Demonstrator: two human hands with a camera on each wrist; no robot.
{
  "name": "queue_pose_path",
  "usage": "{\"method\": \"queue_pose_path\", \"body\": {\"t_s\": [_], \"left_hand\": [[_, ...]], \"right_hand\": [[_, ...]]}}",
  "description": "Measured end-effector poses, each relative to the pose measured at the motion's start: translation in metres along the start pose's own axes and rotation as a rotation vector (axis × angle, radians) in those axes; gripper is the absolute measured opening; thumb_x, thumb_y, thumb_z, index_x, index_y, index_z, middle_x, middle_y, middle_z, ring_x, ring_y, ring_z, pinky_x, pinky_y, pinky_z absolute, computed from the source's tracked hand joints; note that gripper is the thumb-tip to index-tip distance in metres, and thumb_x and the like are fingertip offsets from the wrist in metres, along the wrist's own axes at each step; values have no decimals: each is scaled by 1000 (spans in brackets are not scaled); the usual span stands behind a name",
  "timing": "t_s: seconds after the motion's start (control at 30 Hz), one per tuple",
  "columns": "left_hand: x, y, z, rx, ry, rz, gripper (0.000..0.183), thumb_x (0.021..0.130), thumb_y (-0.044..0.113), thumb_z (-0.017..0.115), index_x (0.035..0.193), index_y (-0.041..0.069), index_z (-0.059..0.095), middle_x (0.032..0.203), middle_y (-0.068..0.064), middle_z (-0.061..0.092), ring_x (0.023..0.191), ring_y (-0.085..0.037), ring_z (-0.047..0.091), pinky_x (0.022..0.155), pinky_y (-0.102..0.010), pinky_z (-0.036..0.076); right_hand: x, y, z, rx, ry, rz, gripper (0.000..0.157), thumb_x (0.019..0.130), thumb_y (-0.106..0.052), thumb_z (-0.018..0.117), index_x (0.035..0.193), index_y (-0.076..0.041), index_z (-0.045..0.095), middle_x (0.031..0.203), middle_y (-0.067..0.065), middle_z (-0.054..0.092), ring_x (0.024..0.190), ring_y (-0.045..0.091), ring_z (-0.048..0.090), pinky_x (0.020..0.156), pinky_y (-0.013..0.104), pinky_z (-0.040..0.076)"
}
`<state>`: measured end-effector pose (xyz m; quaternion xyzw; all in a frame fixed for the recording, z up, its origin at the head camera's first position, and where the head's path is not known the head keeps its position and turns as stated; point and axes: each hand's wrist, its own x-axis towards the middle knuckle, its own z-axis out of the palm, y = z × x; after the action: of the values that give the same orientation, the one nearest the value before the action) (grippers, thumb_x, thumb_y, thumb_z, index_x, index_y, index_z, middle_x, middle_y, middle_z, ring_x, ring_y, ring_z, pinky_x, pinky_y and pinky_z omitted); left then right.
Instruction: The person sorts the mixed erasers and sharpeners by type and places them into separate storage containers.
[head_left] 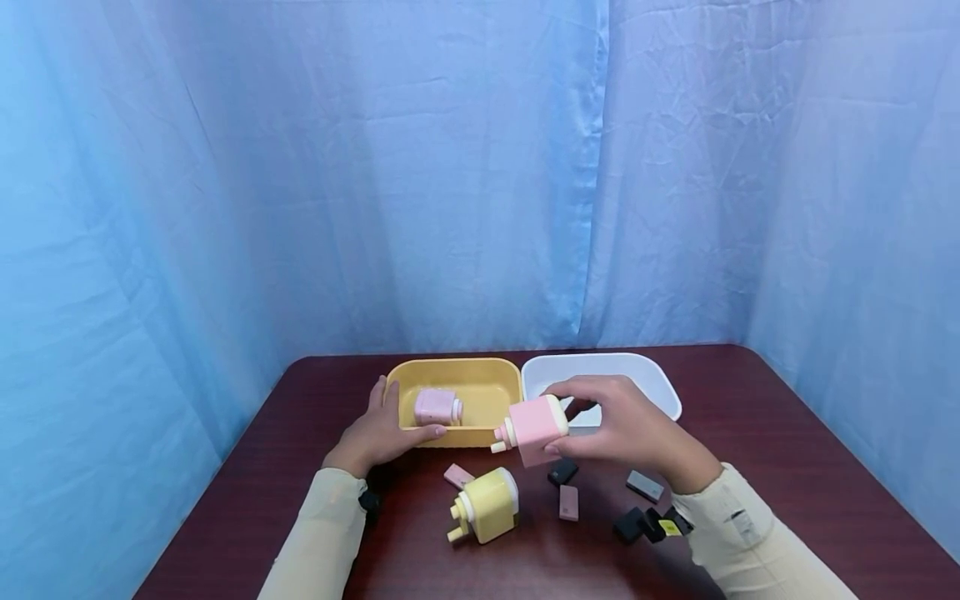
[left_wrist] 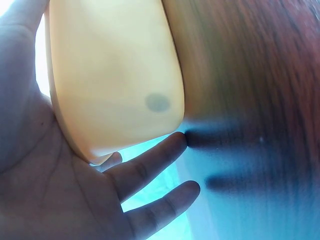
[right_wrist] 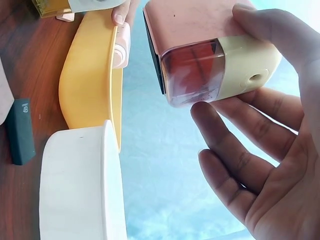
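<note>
My right hand [head_left: 618,421] holds a pink and cream crank pencil sharpener [head_left: 536,427] in the air, over the front of the white bin. In the right wrist view, the sharpener [right_wrist: 200,30] shows a clear drawer and a round hole in its cream end. My left hand [head_left: 382,429] rests on the front left corner of the yellow bin [head_left: 483,437], thumb along the front rim. Two straight fingers [left_wrist: 150,165] spread past the bin's corner in the left wrist view. Inside the yellow bin lies another pink sharpener [head_left: 435,406].
A yellow crank sharpener [head_left: 491,504] lies on the dark red table [head_left: 247,508]. Small blocks lie nearby: pink ones [head_left: 568,503], black ones [head_left: 628,525] and a grey one [head_left: 645,486]. The white bin [head_left: 663,392] adjoins the yellow one; blue curtains [head_left: 480,183] surround the table.
</note>
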<state>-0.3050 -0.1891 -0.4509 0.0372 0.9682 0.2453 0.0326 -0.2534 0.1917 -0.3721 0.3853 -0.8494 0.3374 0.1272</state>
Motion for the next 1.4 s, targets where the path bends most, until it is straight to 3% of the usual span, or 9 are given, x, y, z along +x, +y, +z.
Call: {"method": "queue_pose_path", "body": {"t_s": [0.23,0.53,0.87,1.4], "left_hand": [[0,1,1,-4,-2,-3,139,71,91,64,167,10,5,175,-13,-5,135,-42,55,102,-57,51],[0,1,1,-6,3,-2,139,71,91,64,167,10,5,175,-13,-5,136,-42,54,102,-58,51],[-1,2,0,-5,-2,-7,138,72,91,63,167,9,4,174,-13,-5,136,-42,53,102,-58,50],[0,2,0,-5,7,-19,139,71,90,65,167,10,6,174,-13,-3,133,-42,56,102,-58,51]], "right_hand": [[7,0,1,-18,22,59,49,77,-53,88,121,-38,70,106,-23,70,88,1,69,83,32,58],[18,6,6,-43,86,83,54,76,-51,90,123,-30,73,115,-17,72,92,2,70,82,29,59],[27,9,10,-31,94,174,57,76,-51,90,125,-28,73,117,-13,72,91,5,71,81,29,60],[40,8,14,-66,118,244,61,77,-55,88,126,-24,73,118,-8,72,91,12,72,78,33,59]]}}
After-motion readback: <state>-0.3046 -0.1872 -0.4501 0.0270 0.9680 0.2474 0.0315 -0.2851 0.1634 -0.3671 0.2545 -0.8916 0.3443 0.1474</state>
